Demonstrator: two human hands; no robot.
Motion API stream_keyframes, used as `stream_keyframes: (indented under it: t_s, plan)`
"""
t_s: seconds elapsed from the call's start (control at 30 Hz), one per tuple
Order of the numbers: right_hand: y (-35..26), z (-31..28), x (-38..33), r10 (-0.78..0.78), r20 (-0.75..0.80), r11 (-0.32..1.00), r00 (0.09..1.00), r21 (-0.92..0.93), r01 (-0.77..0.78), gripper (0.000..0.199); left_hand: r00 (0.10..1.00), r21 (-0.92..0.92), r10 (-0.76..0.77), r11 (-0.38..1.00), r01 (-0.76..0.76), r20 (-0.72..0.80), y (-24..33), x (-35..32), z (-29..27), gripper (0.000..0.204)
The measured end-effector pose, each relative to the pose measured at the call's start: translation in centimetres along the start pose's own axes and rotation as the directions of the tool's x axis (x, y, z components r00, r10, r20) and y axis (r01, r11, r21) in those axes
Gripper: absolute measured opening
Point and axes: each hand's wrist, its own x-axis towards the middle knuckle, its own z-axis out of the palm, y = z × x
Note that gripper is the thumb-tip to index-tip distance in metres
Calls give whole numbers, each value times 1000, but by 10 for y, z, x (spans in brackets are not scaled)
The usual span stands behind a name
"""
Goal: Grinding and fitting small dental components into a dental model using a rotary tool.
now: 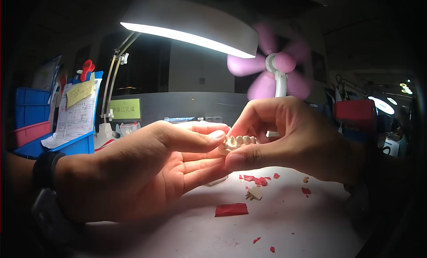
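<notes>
A cream plaster dental model [238, 142] with a row of teeth is held up between both hands under the lamp. My left hand [147, 173] comes in from the left, thumb on top of the model's left end, fingers beneath it. My right hand [289, 138] pinches the model from the right, thumb under it and fingers curled over its back. A black watch sits on my left wrist.
Red wax scraps [255, 180], a larger red wax piece [231, 209] and a small cream fragment [254, 194] lie on the white bench [289, 222]. A desk lamp [191, 29] shines overhead, a pink fan [275, 64] spins behind. Blue bins [78, 144] with papers stand at left.
</notes>
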Motion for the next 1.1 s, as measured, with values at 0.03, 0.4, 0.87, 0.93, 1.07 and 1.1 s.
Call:
stream_keyframes:
  t_s: [0.03, 0.4, 0.87, 0.93, 1.07, 1.1]
  plan:
    - [0, 2, 0, -18, 12, 1000, 1000, 9, 18, 29, 998, -113, -60, 992, 59, -8, 1, 1, -1, 45]
    - [0, -4, 1, 62, -25, 996, 998, 62, -61, 37, 979, -440, -204, 877, 194, 27, 8, -1, -11, 45]
    - [-1, -5, 2, -54, -22, 995, 998, 77, 56, 31, 995, -218, -96, 972, 91, -11, 12, 0, -2, 46]
    - [0, -5, 3, -70, -11, 993, 997, 93, 71, 31, 995, -229, -98, 969, 90, -23, 11, -1, -2, 47]
    - [0, -5, 3, -55, -24, 996, 998, 65, 56, 31, 991, -279, -130, 953, 121, -13, 11, -2, -3, 48]
    - [0, -5, 4, -54, -20, 997, 998, 61, 56, 31, 991, -284, -134, 951, 125, -13, 11, -1, -4, 48]
